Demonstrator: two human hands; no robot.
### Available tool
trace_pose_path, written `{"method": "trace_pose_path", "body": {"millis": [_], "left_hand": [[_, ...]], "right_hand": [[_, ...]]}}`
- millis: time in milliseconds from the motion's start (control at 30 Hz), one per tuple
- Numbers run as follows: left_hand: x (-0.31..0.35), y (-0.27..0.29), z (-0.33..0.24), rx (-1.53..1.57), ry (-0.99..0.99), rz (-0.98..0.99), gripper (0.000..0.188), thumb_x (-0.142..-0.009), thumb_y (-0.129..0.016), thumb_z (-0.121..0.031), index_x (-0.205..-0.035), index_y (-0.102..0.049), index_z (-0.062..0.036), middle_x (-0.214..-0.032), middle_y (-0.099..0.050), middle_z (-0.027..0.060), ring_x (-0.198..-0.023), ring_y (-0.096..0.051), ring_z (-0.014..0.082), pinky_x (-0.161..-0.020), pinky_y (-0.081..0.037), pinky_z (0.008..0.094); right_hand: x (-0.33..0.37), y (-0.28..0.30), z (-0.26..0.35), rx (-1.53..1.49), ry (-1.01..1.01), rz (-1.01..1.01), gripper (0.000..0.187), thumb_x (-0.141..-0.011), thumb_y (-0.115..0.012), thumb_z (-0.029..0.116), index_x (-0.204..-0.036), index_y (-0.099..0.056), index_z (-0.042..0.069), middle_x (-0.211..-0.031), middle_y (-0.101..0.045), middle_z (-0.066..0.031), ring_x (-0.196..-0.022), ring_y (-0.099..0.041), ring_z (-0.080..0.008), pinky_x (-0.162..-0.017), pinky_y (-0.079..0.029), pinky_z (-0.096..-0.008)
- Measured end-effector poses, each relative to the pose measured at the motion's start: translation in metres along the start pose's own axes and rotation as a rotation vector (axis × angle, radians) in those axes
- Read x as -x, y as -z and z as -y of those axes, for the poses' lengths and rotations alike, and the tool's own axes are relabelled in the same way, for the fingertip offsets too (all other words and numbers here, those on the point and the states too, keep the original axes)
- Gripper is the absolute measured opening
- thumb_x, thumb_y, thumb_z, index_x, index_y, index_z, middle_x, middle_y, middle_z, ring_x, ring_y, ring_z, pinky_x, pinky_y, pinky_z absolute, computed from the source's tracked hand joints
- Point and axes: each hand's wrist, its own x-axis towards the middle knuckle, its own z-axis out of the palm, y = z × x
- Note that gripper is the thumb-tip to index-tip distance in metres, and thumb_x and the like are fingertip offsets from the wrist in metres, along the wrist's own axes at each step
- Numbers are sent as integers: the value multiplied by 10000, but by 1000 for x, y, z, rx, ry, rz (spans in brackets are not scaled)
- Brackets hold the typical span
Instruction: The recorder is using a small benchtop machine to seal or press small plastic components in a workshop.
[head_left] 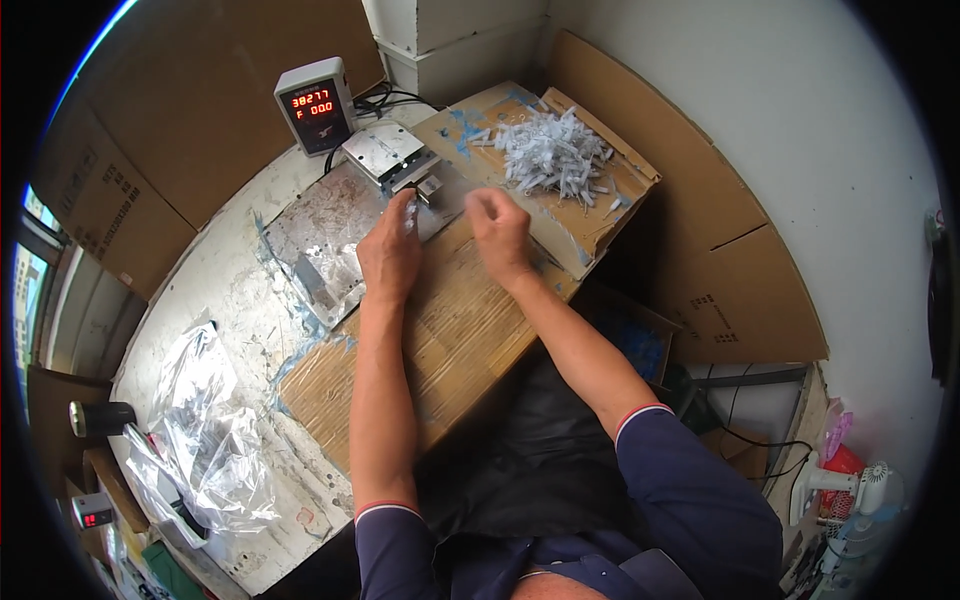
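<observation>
My left hand (390, 255) is at the front of a small metal fixture (388, 150), its thumb and fingers closed together beside the fixture's small metal jaw (428, 188). Something pale shows at those fingertips, too small to name. Just to the right, my right hand (500, 235) hovers apart from the left with its fingers curled in. Its fingertips are slightly blurred, and what they hold, if anything, cannot be made out. Beyond it, a heap of small translucent white plastic pieces with thin wires (555, 150) lies on a cardboard tray (635, 180).
A counter box with a red display (315, 105) stands behind the fixture, cables beside it. A metal plate (320, 220) lies under the fixture. A taped cardboard box (440, 340) sits before me. Clear plastic bags (215, 430) lie at left; cardboard panels (690, 200) rise around.
</observation>
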Motion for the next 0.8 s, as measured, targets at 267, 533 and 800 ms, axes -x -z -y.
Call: {"method": "trace_pose_path", "body": {"millis": [267,533,800], "left_hand": [[-2,9,-2,79,30,-48,255,-955,-691,-171,-1201,-626,-172,-954,-748,135,-795,-724,353,-660,-571,438],[-2,10,-2,81,41,-36,239,-948,-693,-176,-1177,-628,-158,-936,-744,138,-796,-722,352,-663,-568,442],[-1,7,2,78,34,-86,235,-940,-707,-173,-1165,-639,-158,-910,-738,157,-752,-717,354,-637,-558,436]], "right_hand": [[-58,88,5,745,97,-159,176,-893,-727,145,-1050,-709,68,-902,-746,-105,-813,-725,-296,-702,-561,-405],[-72,98,4,873,392,-92,91,-843,-769,142,-911,-721,105,-886,-725,-85,-793,-699,-325,-674,-553,-420],[-71,103,34,639,442,-228,63,-839,-763,56,-855,-702,66,-825,-701,-87,-725,-689,-270,-629,-533,-357]]}}
